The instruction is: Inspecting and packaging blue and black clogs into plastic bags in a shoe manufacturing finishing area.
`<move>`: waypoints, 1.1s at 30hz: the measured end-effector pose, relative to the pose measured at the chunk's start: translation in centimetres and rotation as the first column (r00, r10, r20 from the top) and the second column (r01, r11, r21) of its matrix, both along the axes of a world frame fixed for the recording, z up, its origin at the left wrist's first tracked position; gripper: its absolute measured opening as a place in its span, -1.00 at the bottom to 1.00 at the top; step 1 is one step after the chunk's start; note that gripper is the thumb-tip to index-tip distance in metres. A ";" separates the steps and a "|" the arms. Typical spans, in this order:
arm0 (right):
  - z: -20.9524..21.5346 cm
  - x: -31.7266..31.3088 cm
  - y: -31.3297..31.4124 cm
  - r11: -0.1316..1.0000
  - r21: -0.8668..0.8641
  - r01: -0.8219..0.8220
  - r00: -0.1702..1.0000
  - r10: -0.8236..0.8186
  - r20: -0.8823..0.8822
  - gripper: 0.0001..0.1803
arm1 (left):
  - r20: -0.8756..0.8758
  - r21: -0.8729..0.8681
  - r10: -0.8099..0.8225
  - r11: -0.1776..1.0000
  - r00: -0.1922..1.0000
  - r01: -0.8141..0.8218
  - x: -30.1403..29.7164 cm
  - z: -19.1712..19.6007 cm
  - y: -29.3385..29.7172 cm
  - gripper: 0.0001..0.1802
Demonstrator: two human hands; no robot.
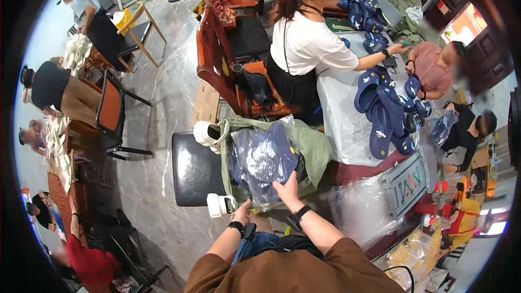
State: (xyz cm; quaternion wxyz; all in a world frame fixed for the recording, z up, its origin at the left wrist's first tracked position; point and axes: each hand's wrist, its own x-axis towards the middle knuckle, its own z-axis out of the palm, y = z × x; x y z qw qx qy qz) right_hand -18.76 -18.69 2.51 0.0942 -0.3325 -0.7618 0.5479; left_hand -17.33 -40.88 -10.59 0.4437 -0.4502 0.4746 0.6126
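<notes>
A clear plastic bag of navy blue clogs (263, 157) is between my hands, over an open green sack (317, 154). My right hand (287, 190) grips the bag's near right side, thumb on top and fingers underneath. At its near left corner my left hand (242, 213) pinches the bag's edge, its fingers partly hidden. One white clog (220, 205) lies beside my left hand, and another white clog (208, 137) is at the sack's far left edge. What else the sack holds is hidden by the bag.
A black padded seat (192, 168) stands at the left. On the right, a plastic-covered table (339, 97) carries several loose navy clogs (382, 114) and a tray of small coloured pieces (404, 190). Beyond the wooden chair (214, 59), a person in white (306, 40) reaches across the table.
</notes>
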 end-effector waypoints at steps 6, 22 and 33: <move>-2.0 0.2 -3.5 0.965 0.209 -0.161 0.958 0.103 0.267 0.05 | 0.046 0.055 0.104 0.993 0.994 -0.106 1.6 0.3 0.8 -0.61; -4.1 -1.7 -1.0 0.459 -0.273 -0.845 0.129 0.672 0.729 -0.22 | -0.107 0.088 0.146 0.987 0.983 -0.137 2.4 8.1 -0.8 -0.73; -0.2 -25.9 -9.0 0.613 0.334 -0.716 0.677 0.727 0.116 -0.45 | -0.163 -0.930 -0.815 0.314 0.556 0.188 -2.5 14.1 -7.8 -0.02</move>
